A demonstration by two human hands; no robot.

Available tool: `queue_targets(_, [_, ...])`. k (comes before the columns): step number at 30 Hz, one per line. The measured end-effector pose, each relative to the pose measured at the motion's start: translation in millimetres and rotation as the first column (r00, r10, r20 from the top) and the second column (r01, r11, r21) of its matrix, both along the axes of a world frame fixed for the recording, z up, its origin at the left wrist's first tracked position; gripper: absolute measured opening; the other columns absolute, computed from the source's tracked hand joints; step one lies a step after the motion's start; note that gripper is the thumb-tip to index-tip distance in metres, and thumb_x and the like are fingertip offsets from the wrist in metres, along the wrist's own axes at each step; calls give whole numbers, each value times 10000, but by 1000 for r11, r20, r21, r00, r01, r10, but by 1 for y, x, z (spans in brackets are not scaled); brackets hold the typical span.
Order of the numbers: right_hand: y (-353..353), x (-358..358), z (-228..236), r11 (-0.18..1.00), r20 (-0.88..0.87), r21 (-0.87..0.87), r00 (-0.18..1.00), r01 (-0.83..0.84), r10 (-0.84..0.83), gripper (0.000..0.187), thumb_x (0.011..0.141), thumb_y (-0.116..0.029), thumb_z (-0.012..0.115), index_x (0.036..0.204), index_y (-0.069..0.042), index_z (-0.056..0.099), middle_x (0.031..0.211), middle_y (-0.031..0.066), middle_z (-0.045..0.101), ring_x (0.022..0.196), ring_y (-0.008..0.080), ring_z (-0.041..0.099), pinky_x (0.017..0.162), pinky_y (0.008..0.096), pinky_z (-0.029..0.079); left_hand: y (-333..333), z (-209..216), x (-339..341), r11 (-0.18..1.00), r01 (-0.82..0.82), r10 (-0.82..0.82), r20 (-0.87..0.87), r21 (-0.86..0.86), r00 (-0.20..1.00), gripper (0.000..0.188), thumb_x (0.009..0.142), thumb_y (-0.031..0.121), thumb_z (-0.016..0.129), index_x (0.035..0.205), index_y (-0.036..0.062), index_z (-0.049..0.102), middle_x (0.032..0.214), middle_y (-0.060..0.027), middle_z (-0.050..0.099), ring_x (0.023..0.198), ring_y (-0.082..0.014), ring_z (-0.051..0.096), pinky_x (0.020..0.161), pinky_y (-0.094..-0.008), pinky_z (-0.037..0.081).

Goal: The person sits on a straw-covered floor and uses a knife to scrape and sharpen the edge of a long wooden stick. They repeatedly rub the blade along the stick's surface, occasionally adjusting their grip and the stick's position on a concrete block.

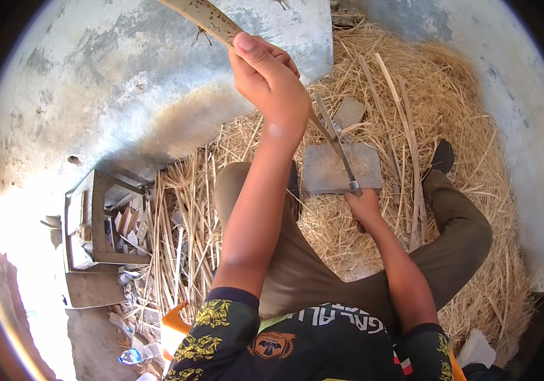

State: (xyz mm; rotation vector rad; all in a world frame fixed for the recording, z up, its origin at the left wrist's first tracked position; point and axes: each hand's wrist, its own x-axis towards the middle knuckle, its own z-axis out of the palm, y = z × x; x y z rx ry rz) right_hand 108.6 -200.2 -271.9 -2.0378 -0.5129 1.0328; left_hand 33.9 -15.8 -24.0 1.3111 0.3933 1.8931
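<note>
My left hand (269,76), raised at the top, is closed around a bamboo strip (207,20) with dark specks on its surface. One end of it runs up past the upper edge of the picture. Below my fist a thinner length continues toward the knife (343,149). My right hand (364,208) grips the knife's handle, low in front of me. Its long narrow blade points up and left and seems to meet the strip's lower part; whether it cuts in, I cannot tell. Under the blade lies a grey rectangular block (330,176).
Pale shavings (450,95) cover the floor, with several long split strips (405,120) on top. A flat stone (349,112) sits behind the block. To the left are a wooden stool-like frame (116,257), more strips (176,235) and a plastic bottle (133,355). Stained walls (126,76) stand around.
</note>
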Motion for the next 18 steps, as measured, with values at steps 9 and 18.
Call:
queue_targets(9, [-3,-18,70,868,168,496,977,28,-128,311,845,-176,679,648,10,525,563,21,507,551,90,439,511,330,360,29,5,-36,882,425,-435,-2,-206,901,756,883,876,312,793,126,339,560,25,208,459,-112,163,429,-299,151])
queue_targets(18, [-7,-12,53,982,197,169,979,-84,50,265,824,-171,678,673,24,583,550,72,553,540,119,510,531,350,405,10,7,-26,843,500,-509,3,-196,861,768,864,893,318,773,131,323,547,26,192,472,-123,136,437,-315,128])
